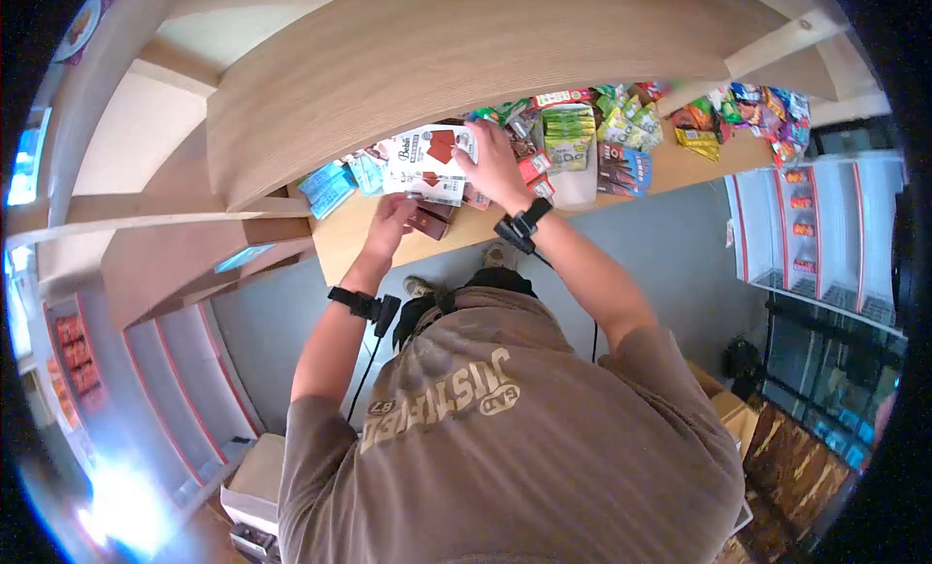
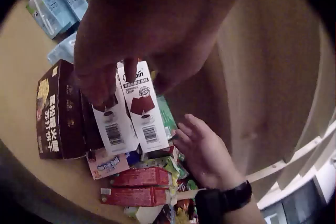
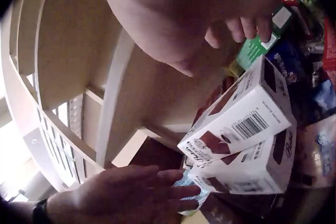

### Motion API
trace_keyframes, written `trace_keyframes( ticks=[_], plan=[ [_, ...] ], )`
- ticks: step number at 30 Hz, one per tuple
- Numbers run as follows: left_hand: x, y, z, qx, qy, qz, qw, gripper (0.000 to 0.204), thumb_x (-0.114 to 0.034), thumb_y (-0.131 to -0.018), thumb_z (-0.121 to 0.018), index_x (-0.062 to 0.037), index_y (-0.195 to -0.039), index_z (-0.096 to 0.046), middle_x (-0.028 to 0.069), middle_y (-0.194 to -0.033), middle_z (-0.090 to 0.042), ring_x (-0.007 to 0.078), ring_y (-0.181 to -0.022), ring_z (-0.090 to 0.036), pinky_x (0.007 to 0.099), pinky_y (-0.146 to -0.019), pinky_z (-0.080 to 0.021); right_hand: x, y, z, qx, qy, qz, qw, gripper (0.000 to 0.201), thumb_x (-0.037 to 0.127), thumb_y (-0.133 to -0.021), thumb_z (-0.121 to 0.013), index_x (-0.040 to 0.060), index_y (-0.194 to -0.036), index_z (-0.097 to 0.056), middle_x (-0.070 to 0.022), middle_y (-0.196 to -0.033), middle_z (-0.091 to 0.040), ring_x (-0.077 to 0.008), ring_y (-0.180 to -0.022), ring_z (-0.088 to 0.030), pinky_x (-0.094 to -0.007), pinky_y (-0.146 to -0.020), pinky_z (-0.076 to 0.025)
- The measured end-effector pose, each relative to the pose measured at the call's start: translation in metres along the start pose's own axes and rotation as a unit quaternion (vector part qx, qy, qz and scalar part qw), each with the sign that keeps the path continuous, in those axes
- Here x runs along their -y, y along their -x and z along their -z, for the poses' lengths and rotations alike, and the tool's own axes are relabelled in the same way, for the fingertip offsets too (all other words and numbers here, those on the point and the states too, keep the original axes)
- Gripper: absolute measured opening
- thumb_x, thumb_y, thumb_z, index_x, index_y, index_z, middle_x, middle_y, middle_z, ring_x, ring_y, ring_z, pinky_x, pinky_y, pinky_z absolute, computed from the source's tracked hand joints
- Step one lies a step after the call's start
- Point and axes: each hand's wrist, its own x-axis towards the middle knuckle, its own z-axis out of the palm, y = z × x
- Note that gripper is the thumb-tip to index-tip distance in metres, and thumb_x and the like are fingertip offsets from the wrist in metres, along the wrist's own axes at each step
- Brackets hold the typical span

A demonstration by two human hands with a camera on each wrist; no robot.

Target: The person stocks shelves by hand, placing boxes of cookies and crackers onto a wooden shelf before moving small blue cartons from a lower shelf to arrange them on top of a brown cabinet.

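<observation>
Two white brownie crisp boxes (image 1: 434, 149) (image 2: 144, 109) (image 3: 236, 116) lie side by side, one leaning over the other in the right wrist view. My left hand (image 1: 388, 229) (image 3: 123, 195) reaches to the near-left end of these boxes, its fingers extended along the lower one. At their right end is my right hand (image 1: 497, 166) (image 2: 206, 153), fingers loosely spread; the right wrist view shows it above the boxes, apart from them. A dark brown biscuit box (image 2: 58, 111) stands beside the white pair, close under my left hand.
Blue packets (image 1: 328, 187) lie left of the boxes. To the right are red boxes (image 2: 139, 187), green-yellow packets (image 1: 569, 127) and several colourful snack bags (image 1: 767, 117). A wooden shelf board (image 1: 466, 49) curves above the table. White racks (image 1: 815, 224) stand farther right.
</observation>
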Motion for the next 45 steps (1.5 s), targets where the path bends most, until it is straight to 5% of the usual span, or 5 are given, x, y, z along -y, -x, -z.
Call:
trace_keyframes(
  ticks=[19, 27, 34, 38, 45],
  plan=[
    [0.015, -0.006, -0.013, 0.034, 0.253, 0.075, 0.964, 0.043, -0.038, -0.095, -0.046, -0.0095, -0.127, -0.046, 0.0074, -0.119, -0.056, 0.0215, -0.110, -0.053, 0.0395, -0.096, -0.041, 0.014, 0.023, -0.019, 0.173, -0.094, 0.047, 0.979, 0.044, 0.026, -0.072, -0.073, 0.0021, -0.101, -0.050, -0.0209, -0.093, -0.057, -0.0385, -0.090, -0.056, -0.0459, -0.078, -0.046],
    [-0.013, 0.041, 0.009, 0.065, 0.069, -0.082, 0.992, 0.066, -0.020, -0.080, -0.072, -0.0046, -0.135, -0.038, 0.0079, -0.127, -0.054, 0.0207, -0.118, -0.051, 0.0375, -0.101, -0.040, 0.026, 0.034, 0.022, 0.353, -0.229, -0.092, 0.903, 0.080, 0.036, -0.077, -0.074, -0.0036, -0.133, -0.033, -0.0243, -0.127, -0.051, -0.0310, -0.117, -0.052, -0.0368, -0.099, -0.041],
    [-0.077, 0.097, 0.015, 0.056, -0.175, -0.263, 0.947, 0.058, -0.023, -0.082, -0.072, -0.0010, -0.128, -0.045, 0.0128, -0.115, -0.057, 0.0186, -0.106, -0.053, 0.0355, -0.092, -0.043, 0.078, -0.002, 0.089, 0.373, -0.315, 0.058, 0.871, 0.066, 0.022, -0.078, -0.075, -0.0014, -0.130, -0.041, -0.0159, -0.126, -0.053, -0.0233, -0.117, -0.051, -0.0356, -0.099, -0.041],
    [-0.115, 0.125, 0.052, 0.077, -0.150, -0.346, 0.923, 0.051, -0.024, -0.086, -0.066, -0.0015, -0.126, -0.044, 0.0147, -0.119, -0.054, 0.0224, -0.109, -0.051, 0.0351, -0.091, -0.042, 0.106, -0.030, 0.123, 0.376, -0.397, -0.018, 0.837, 0.062, 0.013, -0.076, -0.076, -0.0009, -0.128, -0.045, -0.0111, -0.124, -0.055, -0.0186, -0.112, -0.053, -0.0331, -0.097, -0.042],
    [-0.154, 0.160, 0.174, -0.374, -0.158, -0.610, 0.681, 0.033, -0.019, -0.087, -0.056, -0.0056, -0.115, -0.044, 0.0148, -0.121, -0.045, 0.0217, -0.107, -0.046, 0.0332, -0.088, -0.038, 0.179, -0.079, 0.243, 0.237, -0.210, 0.177, 0.932, 0.064, 0.016, -0.071, -0.078, -0.0008, -0.125, -0.049, -0.0097, -0.113, -0.060, -0.0183, -0.104, -0.056, -0.0332, -0.090, -0.046]
  ],
)
